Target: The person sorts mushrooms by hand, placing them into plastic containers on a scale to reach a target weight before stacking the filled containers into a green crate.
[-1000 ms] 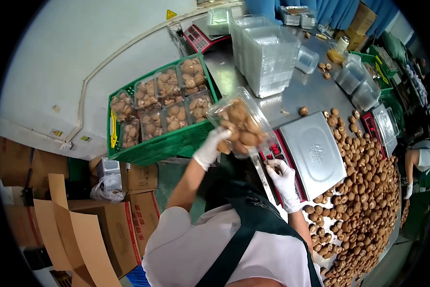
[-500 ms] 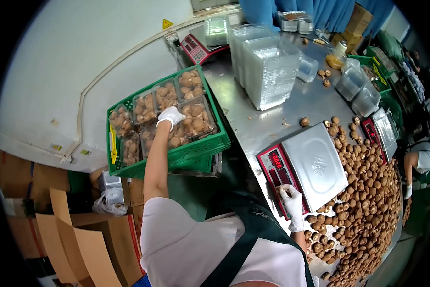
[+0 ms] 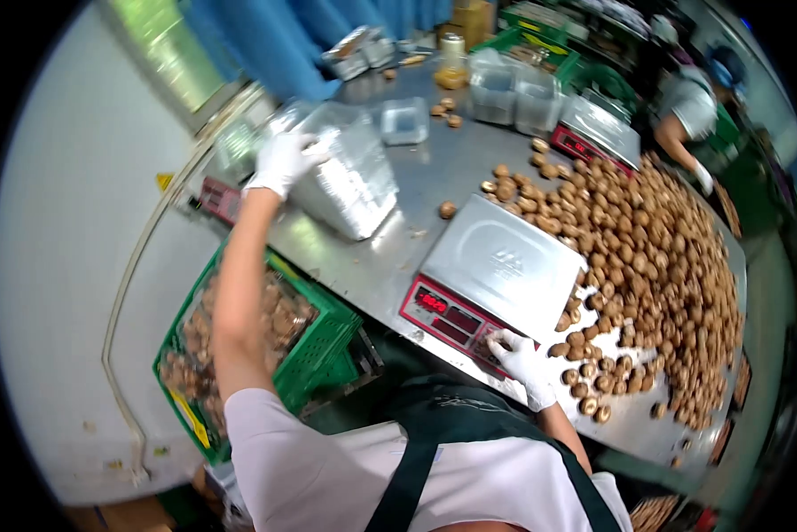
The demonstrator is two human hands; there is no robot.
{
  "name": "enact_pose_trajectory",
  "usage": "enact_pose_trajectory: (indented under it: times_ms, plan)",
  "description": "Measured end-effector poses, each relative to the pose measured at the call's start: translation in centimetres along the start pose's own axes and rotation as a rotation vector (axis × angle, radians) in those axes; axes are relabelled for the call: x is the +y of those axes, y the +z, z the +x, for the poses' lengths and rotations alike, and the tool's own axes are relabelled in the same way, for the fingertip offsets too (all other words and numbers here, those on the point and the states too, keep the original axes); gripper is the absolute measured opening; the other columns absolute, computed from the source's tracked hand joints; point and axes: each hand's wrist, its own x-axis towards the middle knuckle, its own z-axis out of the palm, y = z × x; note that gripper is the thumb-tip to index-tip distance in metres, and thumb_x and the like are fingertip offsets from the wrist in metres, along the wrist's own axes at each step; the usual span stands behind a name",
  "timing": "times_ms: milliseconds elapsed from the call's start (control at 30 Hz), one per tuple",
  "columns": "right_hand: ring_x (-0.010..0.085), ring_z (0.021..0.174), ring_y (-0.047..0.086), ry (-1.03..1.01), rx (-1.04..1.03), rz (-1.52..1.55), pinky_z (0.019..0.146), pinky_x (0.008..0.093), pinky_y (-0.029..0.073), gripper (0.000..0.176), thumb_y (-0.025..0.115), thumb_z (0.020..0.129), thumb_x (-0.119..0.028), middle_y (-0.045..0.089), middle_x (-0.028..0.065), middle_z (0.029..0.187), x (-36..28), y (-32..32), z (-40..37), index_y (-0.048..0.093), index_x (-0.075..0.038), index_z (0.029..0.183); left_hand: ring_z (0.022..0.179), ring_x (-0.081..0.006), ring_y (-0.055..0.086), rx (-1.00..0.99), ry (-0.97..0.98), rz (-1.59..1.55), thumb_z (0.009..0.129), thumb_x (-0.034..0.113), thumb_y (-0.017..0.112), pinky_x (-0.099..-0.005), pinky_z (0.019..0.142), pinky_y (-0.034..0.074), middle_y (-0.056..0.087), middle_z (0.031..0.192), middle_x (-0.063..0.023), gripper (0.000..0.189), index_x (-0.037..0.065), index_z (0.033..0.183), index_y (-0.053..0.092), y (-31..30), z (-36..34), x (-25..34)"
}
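Observation:
In a white glove, my left hand (image 3: 283,164) is at the near upper side of a tall stack of clear plastic tubs (image 3: 349,173), its fingers stretched out over the rims. My gloved right hand (image 3: 522,365) rests at the front corner of a red scale (image 3: 456,324) with a bare steel pan (image 3: 509,257). Its fingers are pinched together by the keypad, and I cannot tell what is between them. Below my left arm, a green crate (image 3: 314,328) holds filled tubs of mushrooms (image 3: 283,315).
A large heap of brown mushrooms (image 3: 647,257) spreads across the steel table (image 3: 327,266) on the right. A second scale (image 3: 598,133) and more clear tubs (image 3: 514,93) stand at the back. Another person (image 3: 687,111) is at the far right.
My left hand has left the filled tubs in the crate and moved up to the stack of clear tubs. The view has turned toward the table. My right hand stays at the scale.

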Motion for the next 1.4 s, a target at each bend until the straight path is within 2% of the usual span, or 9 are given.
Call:
enact_pose_trajectory:
  times_ms: [67, 200, 300, 467, 667, 900, 1067, 1233, 1400]
  plan:
    - [0.0185, 0.069, 0.065, 0.004, 0.036, -0.075, 0.068, 0.0296, 0.051, 0.017, 0.061, 0.084, -0.017, 0.066, 0.0128, 0.078, -0.7, -0.8, -0.8, 0.064, -0.003, 0.093, 0.086, -0.0297, 0.062, -0.289, 0.070, -0.070, 0.069, 0.048, 0.066, -0.0392, 0.076, 0.049, 0.066, 0.093, -0.0141, 0.045, 0.009, 0.092, 0.069, 1.8, 3.5, -2.5]
    - [0.0259, 0.066, 0.064, -0.039, 0.135, -0.015, 0.065, 0.0322, 0.051, 0.017, 0.060, 0.084, -0.022, 0.065, 0.0122, 0.075, 2.1, -1.0, -2.2, 0.065, -0.008, 0.090, 0.078, -0.0384, 0.059, -0.294, 0.242, -0.115, 0.073, 0.039, 0.066, -0.0454, 0.073, 0.045, 0.065, 0.078, -0.0184, 0.039, 0.001, 0.072, 0.066, 3.1, 5.8, -4.2]
    - [0.0267, 0.064, 0.063, -0.014, 0.236, -0.030, 0.065, 0.0338, 0.051, 0.020, 0.058, 0.083, -0.027, 0.065, 0.0113, 0.071, 3.0, -1.1, -4.0, 0.065, -0.010, 0.090, 0.040, -0.0056, 0.041, -0.570, -0.034, -0.393, 0.080, 0.022, 0.064, -0.0244, 0.039, 0.031, 0.048, 0.049, 0.0016, 0.024, 0.004, 0.064, 0.064, 2.4, 6.4, -4.9]
    - [0.0256, 0.062, 0.063, 0.149, 0.166, -0.004, 0.064, 0.0332, 0.050, 0.019, 0.055, 0.084, -0.028, 0.064, 0.0090, 0.067, 3.3, -2.1, -6.2, 0.065, -0.012, 0.089, 0.039, -0.0078, 0.041, -0.627, -0.180, -0.516, 0.083, 0.015, 0.060, -0.0244, 0.038, 0.030, 0.049, 0.054, -0.0004, 0.015, 0.003, 0.073, 0.062, 2.7, 7.9, -6.5]
    - [0.0287, 0.065, 0.063, 0.106, 0.232, -0.008, 0.066, 0.0365, 0.050, 0.019, 0.056, 0.082, -0.028, 0.064, 0.0102, 0.070, 4.6, -2.9, -7.4, 0.065, -0.013, 0.089, 0.073, -0.0295, 0.065, -0.387, 0.063, 0.281, 0.068, 0.010, 0.059, -0.0353, 0.068, 0.049, 0.065, 0.074, -0.0206, 0.023, 0.000, 0.087, 0.068, 0.8, 7.4, -0.5]
    - [0.0311, 0.065, 0.063, 0.152, 0.337, -0.035, 0.065, 0.0376, 0.050, 0.020, 0.056, 0.082, -0.027, 0.064, 0.0124, 0.070, 5.6, -4.7, -9.9, 0.067, -0.013, 0.090, 0.093, -0.0373, 0.060, -0.036, -0.183, 0.422, 0.075, 0.028, 0.055, -0.0402, 0.078, 0.047, 0.065, 0.096, -0.0176, 0.031, 0.005, 0.093, 0.066, -4.6, 10.7, -1.7]
    - [0.0296, 0.063, 0.063, 0.200, 0.330, 0.050, 0.064, 0.0364, 0.050, 0.022, 0.056, 0.083, -0.028, 0.064, 0.0137, 0.068, 7.2, -5.4, -11.0, 0.067, -0.011, 0.091, 0.085, -0.0370, 0.060, 0.050, -0.055, 0.261, 0.077, 0.028, 0.052, -0.0413, 0.072, 0.047, 0.063, 0.093, -0.0179, 0.032, 0.007, 0.100, 0.061, -7.9, 7.5, 8.7]
    - [0.0289, 0.065, 0.063, 0.191, 0.298, 0.010, 0.065, 0.0360, 0.050, 0.021, 0.056, 0.083, -0.028, 0.064, 0.0132, 0.071, 7.8, -6.9, -11.8, 0.066, -0.011, 0.092, 0.087, -0.0290, 0.062, -0.076, 0.397, 0.110, 0.075, 0.021, 0.058, -0.0381, 0.075, 0.049, 0.065, 0.092, -0.0107, 0.026, 0.014, 0.098, 0.066, 0.9, -1.1, 21.4]
    - [0.0279, 0.065, 0.064, 0.192, 0.336, -0.009, 0.064, 0.0350, 0.050, 0.019, 0.056, 0.083, -0.027, 0.065, 0.0113, 0.072, 8.7, -9.1, -12.9, 0.065, -0.011, 0.091, 0.082, -0.0293, 0.063, -0.644, 0.601, 0.145, 0.070, 0.028, 0.060, -0.0395, 0.074, 0.049, 0.067, 0.084, -0.0101, 0.024, 0.012, 0.086, 0.068, 7.7, -7.8, 28.5]
